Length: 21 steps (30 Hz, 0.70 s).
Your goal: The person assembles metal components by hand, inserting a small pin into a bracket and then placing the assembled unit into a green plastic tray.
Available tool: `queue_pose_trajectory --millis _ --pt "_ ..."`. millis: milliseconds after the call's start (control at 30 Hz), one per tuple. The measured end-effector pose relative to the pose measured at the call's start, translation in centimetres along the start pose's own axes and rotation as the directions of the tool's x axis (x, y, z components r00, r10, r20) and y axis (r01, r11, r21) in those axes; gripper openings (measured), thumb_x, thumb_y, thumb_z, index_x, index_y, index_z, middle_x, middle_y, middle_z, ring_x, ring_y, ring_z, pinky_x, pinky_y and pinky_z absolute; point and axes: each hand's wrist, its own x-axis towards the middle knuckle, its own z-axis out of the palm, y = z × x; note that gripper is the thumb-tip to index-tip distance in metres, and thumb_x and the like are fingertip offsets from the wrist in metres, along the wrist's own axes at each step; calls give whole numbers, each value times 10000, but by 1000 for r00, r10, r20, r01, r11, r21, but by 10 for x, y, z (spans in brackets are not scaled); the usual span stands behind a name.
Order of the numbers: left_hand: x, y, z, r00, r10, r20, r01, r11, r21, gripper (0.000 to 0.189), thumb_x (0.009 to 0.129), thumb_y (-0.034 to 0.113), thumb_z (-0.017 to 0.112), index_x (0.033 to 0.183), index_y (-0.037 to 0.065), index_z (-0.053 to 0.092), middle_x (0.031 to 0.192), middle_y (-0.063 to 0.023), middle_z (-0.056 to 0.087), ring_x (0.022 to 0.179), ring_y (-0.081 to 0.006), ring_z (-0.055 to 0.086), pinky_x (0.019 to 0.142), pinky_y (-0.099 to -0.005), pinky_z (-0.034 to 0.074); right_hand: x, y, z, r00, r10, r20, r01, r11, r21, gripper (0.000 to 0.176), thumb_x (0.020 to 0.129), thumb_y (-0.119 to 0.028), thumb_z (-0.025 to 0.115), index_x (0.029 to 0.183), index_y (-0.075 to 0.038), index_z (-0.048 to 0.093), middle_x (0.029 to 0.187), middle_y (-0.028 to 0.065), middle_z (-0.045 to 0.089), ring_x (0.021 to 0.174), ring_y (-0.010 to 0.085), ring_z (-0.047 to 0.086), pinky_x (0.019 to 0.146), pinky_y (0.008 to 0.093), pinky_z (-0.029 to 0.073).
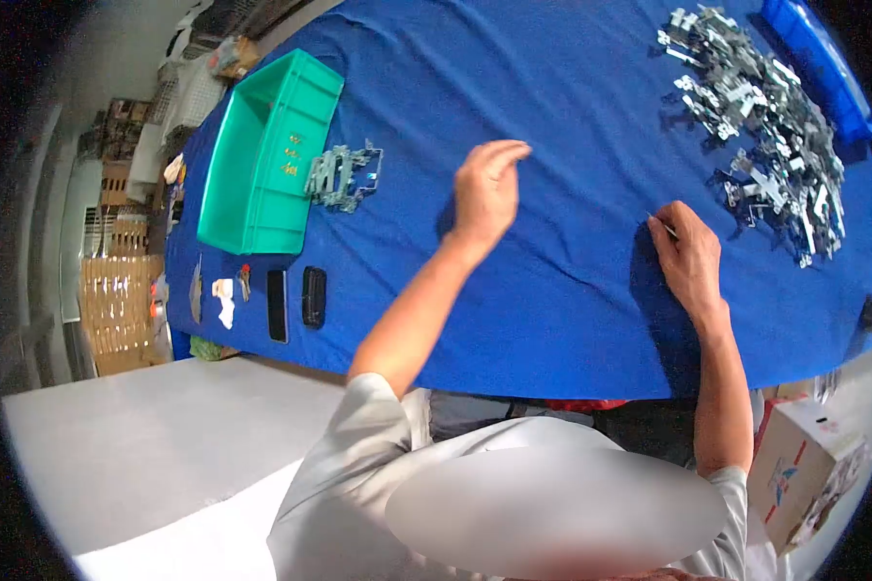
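Observation:
My right hand [690, 257] is closed above the blue cloth, left of a big pile of metal brackets [790, 136]. Thumb and forefinger pinch a small metal piece [671, 231], mostly hidden by the fingers. My left hand [486, 194] hovers over the middle of the cloth with its fingers stretched out and nothing visible in them. Farther left, a small neat group of metal brackets [331, 180] lies against a green plastic crate [279, 155].
Along the left front of the blue cloth [552, 320] lie a phone [277, 306], a black case [314, 296], a crumpled white item [225, 302] and keys [245, 283]. A blue plastic bin [824, 68] borders the far right. A cardboard box [794, 474] stands below the table's right side.

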Motion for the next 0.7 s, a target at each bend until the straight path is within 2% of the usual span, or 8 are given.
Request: queue_pose_trajectory --millis 67,133,333,400,500,533,600,700 --pt "4 -35 -27 993 106 47 -115 952 285 247 807 -30 580 975 52 741 1041 -117 714 976 -305 657 885 -390 530 -1 1 -1 1000 -12 -8 12 1000 -3 150 904 -159 654 873 -32 580 802 155 624 745 357 632 647 425 485" --pt "10 -51 -52 977 195 92 -215 898 384 249 779 -28 591 970 41 735 1033 -108 709 987 -305 642 875 -383 528 -4 0 -2 1000 -18 -13 18 1000 -7 145 903 -157 653 879 -33 582 804 153 624 747 355 634 648 424 486" --pt "12 -109 -110 973 114 199 -212 777 592 225 797 27 631 1002 36 723 1092 -117 679 1050 -318 601 925 -403 498 0 -2 1 1000 -15 5 15 1000 -19 136 906 -156 649 893 -35 587 818 152 627 748 351 639 649 425 486" --pt "10 -120 -123 964 128 232 -251 721 645 354 778 125 711 1118 36 676 1187 -171 627 1151 -375 547 956 -459 474 -1 -2 2 1000 -26 -6 26 999 -40 133 908 -156 648 895 -38 589 822 150 629 747 349 639 646 426 485" --pt "11 -124 -144 992 -101 70 -1 565 825 762 744 334 781 1378 34 483 1402 -256 467 1332 -485 382 1080 -592 330 0 -3 1 1000 -3 14 4 999 -34 133 909 -157 648 895 -39 588 826 149 632 745 353 636 640 432 481" --pt "15 -128 -153 980 -192 49 53 493 868 843 732 385 783 1402 5 442 1386 -285 477 1314 -463 408 1123 -501 329 -1 -3 2 1000 -2 16 3 999 -33 133 909 -157 648 895 -39 588 826 149 632 745 353 636 640 432 481" --pt "23 -137 -172 889 -458 -30 303 537 788 941 711 432 801 1446 17 387 1435 -282 427 1341 -466 382 1103 -538 338 -1 -2 2 1000 -10 6 10 1000 -26 137 906 -156 650 890 -38 583 829 147 633 741 355 634 638 435 479" --pt "26 -169 -196 825 -565 -15 411 582 702 1158 653 570 816 1502 -4 277 1461 -298 396 1362 -444 381 1115 -493 349 -1 -2 2 1000 -9 5 9 999 -33 140 903 -154 651 881 -37 576 827 145 630 737 354 632 637 435 479"
